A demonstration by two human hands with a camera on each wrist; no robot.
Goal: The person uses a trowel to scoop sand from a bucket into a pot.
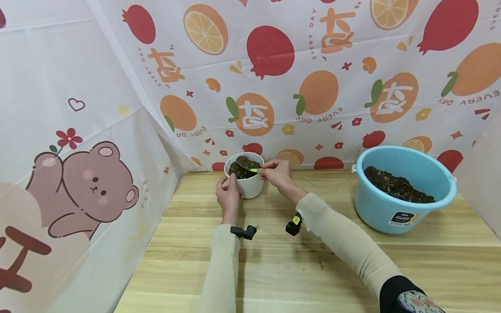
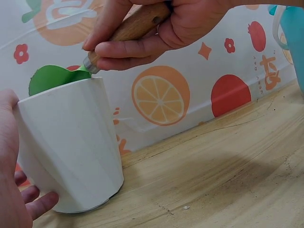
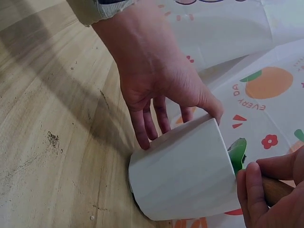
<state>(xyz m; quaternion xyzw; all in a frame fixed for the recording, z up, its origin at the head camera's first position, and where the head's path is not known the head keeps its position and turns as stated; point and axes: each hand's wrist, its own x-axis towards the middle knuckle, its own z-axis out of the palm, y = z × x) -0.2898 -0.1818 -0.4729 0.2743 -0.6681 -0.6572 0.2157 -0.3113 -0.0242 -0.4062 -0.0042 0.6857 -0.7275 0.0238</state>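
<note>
A white plant pot [image 1: 252, 189] with dark soil [image 1: 239, 172] in it stands near the back of the table. My left hand [image 1: 228, 197] grips the pot from its left side, thumb up at the rim and fingers around the wall. From the right, my right hand [image 1: 279, 174] holds a small garden trowel by its wooden handle [image 2: 137, 23], close to the metal collar. The trowel's green blade [image 2: 54, 80] lies over the pot's mouth, its lower part hidden behind the rim. Some soil shows on the blade in the head view.
A light blue bucket [image 1: 404, 178], partly filled with dark soil [image 1: 394, 186], stands on the right of the wooden table [image 1: 281, 276]. Loose specks of soil [image 3: 53, 139] dot the tabletop. A fruit-printed cloth [image 1: 214, 88] hangs right behind the pot.
</note>
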